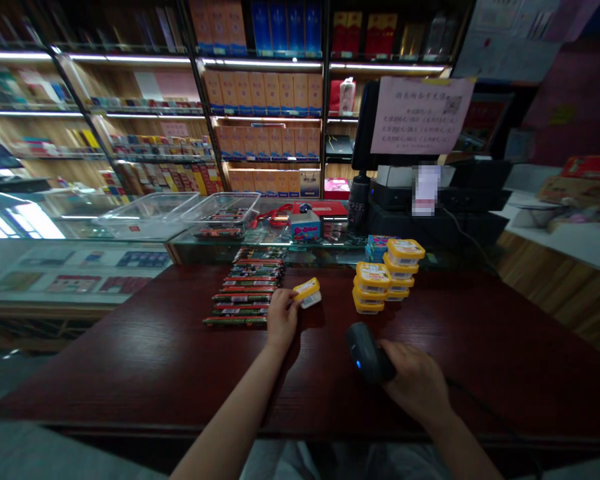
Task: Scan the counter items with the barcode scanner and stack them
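Note:
Between the fingers of my left hand (283,319) is a small plastic tub (307,293) with a yellow lid, tilted, its barcode side facing me. My right hand (417,379) is wrapped round a black barcode scanner (367,353) with a blue light on it, its head toward the tub. Two stacks of similar yellow-lidded tubs (373,287) stand behind the scanner. To the left of my left hand, several thin dark-wrapped sticks (245,299) lie side by side in a column.
Clear plastic trays (223,212) rest on the glass counter beyond the dark red table (140,360). A small blue box (305,225) and a monitor (363,127) bearing a pink sheet are at the back. The scanner's cable (480,403) trails right.

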The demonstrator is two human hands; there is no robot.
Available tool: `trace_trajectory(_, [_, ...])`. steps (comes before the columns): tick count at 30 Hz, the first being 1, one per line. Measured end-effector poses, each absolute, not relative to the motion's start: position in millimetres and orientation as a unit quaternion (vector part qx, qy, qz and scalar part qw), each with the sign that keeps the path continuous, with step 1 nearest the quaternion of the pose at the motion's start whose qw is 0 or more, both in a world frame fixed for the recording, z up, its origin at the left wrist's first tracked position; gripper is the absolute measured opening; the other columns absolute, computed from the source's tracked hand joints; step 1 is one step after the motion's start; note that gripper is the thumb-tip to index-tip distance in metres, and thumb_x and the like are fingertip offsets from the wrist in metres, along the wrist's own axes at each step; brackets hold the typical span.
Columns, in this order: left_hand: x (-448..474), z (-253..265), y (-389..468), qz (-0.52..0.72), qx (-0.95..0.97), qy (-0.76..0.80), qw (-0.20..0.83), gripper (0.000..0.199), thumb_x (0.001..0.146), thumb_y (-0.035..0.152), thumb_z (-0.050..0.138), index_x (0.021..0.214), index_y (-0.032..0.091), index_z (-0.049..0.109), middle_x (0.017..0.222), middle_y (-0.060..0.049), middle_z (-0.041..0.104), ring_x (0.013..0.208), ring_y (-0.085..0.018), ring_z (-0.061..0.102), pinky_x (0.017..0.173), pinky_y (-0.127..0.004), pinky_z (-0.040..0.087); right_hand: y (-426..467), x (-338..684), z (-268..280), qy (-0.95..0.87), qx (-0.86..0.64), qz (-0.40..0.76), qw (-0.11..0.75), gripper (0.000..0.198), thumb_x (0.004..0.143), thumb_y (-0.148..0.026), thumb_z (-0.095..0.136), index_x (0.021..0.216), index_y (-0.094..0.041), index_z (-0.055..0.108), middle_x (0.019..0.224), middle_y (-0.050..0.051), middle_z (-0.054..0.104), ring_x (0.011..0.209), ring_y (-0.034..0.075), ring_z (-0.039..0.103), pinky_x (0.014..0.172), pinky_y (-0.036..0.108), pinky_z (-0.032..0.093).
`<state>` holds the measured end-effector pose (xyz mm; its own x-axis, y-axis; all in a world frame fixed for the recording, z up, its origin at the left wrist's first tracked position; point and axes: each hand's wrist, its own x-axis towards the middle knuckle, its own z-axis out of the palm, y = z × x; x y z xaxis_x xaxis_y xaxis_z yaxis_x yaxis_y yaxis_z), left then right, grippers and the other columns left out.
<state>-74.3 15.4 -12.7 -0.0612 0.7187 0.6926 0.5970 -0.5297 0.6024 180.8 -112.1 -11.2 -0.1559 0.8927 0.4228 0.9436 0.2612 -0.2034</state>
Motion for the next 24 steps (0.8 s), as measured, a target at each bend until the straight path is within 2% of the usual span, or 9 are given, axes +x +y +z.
trace_trajectory(4, [-66.3, 2.2, 16.7, 0.570, 0.703, 0.422, 0.046, 0.007, 0.084, 0.020, 0.052, 0.089, 0.020, 0.056, 0.091, -0.004, 0.055, 0.089, -0.017, 0.056, 0.077, -0.032, 0.051, -108.7, 188.2, -31.4, -0.757, -0.603, -0.101, 0.231, 0.028, 0.076, -0.013, 0.052, 0.102, -0.019, 0.063, 0.089, 0.005, 0.069, 0.084, 0.020, 0.061, 0.074, 0.031, 0.037])
trace_trajectory(7, [-47.5, 27.1, 17.3, 0.572, 0.725, 0.381, 0.028, 0.008, 0.085, 0.019, 0.052, 0.091, 0.020, 0.057, 0.092, -0.004, 0.056, 0.090, -0.017, 0.056, 0.080, -0.033, 0.050, -108.8, 190.5, -36.6, -0.753, -0.608, -0.098, 0.232, 0.033, 0.074, -0.013, 0.053, 0.106, -0.018, 0.062, 0.090, 0.005, 0.069, 0.085, 0.020, 0.061, 0.074, 0.031, 0.037])
trace_trajectory(14, [19.5, 86.0, 31.3, 0.571, 0.774, 0.275, 0.012, 0.011, 0.085, 0.018, 0.051, 0.094, 0.019, 0.058, 0.094, -0.005, 0.057, 0.090, -0.016, 0.055, 0.079, -0.029, 0.048, -107.9, 190.3, -34.0, -0.733, -0.626, -0.088, 0.251, 0.032, 0.073, -0.012, 0.052, 0.102, -0.019, 0.062, 0.089, 0.004, 0.069, 0.084, 0.020, 0.062, 0.074, 0.030, 0.039])
trace_trajectory(20, [42.6, 80.5, 46.3, 0.480, 0.839, 0.258, -0.012, 0.013, 0.086, 0.021, 0.050, 0.094, 0.019, 0.060, 0.095, -0.005, 0.058, 0.090, -0.018, 0.054, 0.081, -0.032, 0.047, -107.8, 191.6, -33.1, -0.732, -0.627, -0.069, 0.258, 0.032, 0.074, -0.013, 0.052, 0.103, -0.019, 0.063, 0.091, 0.005, 0.070, 0.083, 0.020, 0.062, 0.072, 0.031, 0.040])
trace_trajectory(24, [38.4, 70.3, 47.7, 0.484, 0.838, 0.252, 0.035, 0.023, 0.083, 0.018, 0.053, 0.105, 0.021, 0.059, 0.108, -0.007, 0.057, 0.101, -0.019, 0.054, 0.088, -0.035, 0.047, -106.8, 193.5, -34.7, -0.731, -0.621, -0.056, 0.279, 0.032, 0.074, -0.013, 0.051, 0.103, -0.019, 0.063, 0.089, 0.004, 0.070, 0.084, 0.020, 0.062, 0.074, 0.031, 0.040])
